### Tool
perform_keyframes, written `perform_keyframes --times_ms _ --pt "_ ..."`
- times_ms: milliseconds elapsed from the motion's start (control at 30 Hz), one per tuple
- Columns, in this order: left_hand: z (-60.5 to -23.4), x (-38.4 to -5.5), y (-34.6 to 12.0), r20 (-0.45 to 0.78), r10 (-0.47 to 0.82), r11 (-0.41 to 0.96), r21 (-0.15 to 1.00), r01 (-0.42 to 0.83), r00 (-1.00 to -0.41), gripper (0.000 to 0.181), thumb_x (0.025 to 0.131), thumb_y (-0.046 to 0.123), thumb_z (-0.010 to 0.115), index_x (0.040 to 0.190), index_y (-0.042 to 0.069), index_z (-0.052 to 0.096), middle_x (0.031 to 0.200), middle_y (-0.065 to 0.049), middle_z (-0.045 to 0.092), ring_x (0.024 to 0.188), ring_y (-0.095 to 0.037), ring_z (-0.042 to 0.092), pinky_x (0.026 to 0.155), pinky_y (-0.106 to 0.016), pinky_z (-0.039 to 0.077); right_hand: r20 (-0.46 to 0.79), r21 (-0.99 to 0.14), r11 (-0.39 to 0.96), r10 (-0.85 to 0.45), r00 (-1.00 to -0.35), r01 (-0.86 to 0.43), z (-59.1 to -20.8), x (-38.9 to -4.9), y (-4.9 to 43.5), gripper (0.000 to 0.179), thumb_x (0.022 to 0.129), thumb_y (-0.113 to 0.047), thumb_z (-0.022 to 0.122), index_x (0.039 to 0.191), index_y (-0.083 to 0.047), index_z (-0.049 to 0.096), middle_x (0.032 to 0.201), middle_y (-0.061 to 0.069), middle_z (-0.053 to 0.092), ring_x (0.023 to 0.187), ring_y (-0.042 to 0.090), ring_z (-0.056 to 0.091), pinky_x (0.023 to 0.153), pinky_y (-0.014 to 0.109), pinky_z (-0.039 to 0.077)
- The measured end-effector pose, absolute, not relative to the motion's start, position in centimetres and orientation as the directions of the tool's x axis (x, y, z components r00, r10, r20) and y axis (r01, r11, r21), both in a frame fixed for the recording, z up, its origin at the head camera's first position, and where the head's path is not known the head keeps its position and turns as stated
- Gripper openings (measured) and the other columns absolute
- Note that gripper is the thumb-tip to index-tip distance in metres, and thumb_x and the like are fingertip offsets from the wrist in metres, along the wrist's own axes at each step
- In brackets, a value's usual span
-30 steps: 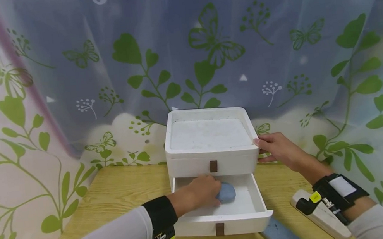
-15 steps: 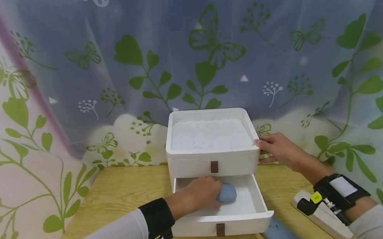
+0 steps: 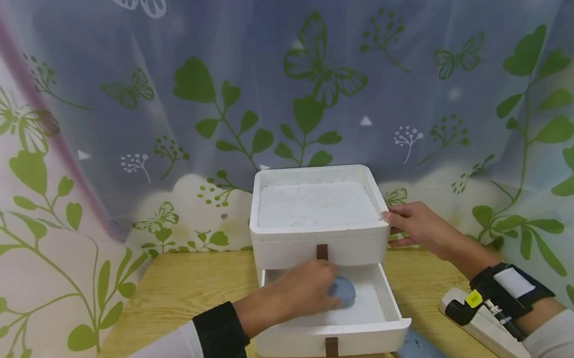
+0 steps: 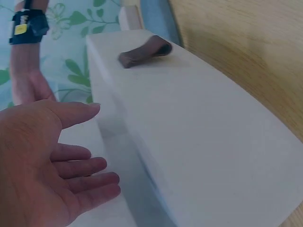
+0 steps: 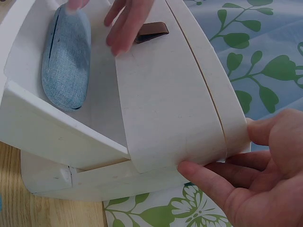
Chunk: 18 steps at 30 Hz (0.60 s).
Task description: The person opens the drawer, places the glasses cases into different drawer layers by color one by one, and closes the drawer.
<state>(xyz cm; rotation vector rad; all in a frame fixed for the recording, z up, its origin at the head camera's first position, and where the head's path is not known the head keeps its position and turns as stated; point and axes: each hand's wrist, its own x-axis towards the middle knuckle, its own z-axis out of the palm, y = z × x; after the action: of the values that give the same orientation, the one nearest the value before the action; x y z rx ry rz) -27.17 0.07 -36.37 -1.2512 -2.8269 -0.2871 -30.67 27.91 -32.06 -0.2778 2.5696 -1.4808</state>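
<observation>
A small white drawer unit (image 3: 315,199) stands on the table with its lower drawer (image 3: 371,310) pulled out. Inside that drawer lies a blue fabric glasses case (image 5: 68,61). My left hand (image 3: 301,288) is over the drawer, fingers extended and apart with nothing held; in the head view it partly covers the case. In the left wrist view, the palm and fingers of the left hand (image 4: 61,165) show beside the drawer front with its brown pull tab (image 4: 144,51). My right hand (image 3: 420,226) grips the unit's upper right corner, thumb on the rim and fingers against the side.
On the wooden table (image 3: 198,281), right of the drawer, lie a blue flat piece (image 3: 423,351) and a white object with a black part (image 3: 478,322). A patterned curtain (image 3: 267,88) hangs close behind the unit. Something pale shows below my left wrist.
My left hand has loosened from the glasses case and lifted slightly, its fingers now spread. The case stays in the drawer. My right hand keeps its grip on the unit.
</observation>
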Motion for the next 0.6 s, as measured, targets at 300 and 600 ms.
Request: perform_keyframes --times_ms 300,600 --pt "-34.5 -26.4 -1.1 0.161 0.695 0.661 0.241 0.711 -0.701 0.053 0.094 0.035 0.077 0.136 0.004 0.067 0.130 -0.006 0.074 0.116 -0.014 0.070 0.097 -0.028 0.058 -0.043 -0.861 0.501 -0.240 -0.970 -0.085 -32.3 -30.7 27.8 0.064 0.112 -0.031 0.045 0.158 0.010 0.029 0.153 0.037 0.045 0.130 0.044 0.062 0.097 0.041 0.061" --pt "-32.8 -26.5 -3.4 0.445 0.569 0.635 0.297 0.713 -0.692 0.039 0.096 0.029 0.076 0.128 0.009 0.071 0.130 -0.006 0.073 0.124 -0.025 0.066 0.105 -0.041 0.055 -0.029 -0.861 0.499 -0.238 -0.971 -0.096 -32.4 -30.8 28.0 0.064 0.112 -0.031 0.047 0.158 0.010 0.031 0.152 0.037 0.047 0.128 0.043 0.063 0.095 0.041 0.061"
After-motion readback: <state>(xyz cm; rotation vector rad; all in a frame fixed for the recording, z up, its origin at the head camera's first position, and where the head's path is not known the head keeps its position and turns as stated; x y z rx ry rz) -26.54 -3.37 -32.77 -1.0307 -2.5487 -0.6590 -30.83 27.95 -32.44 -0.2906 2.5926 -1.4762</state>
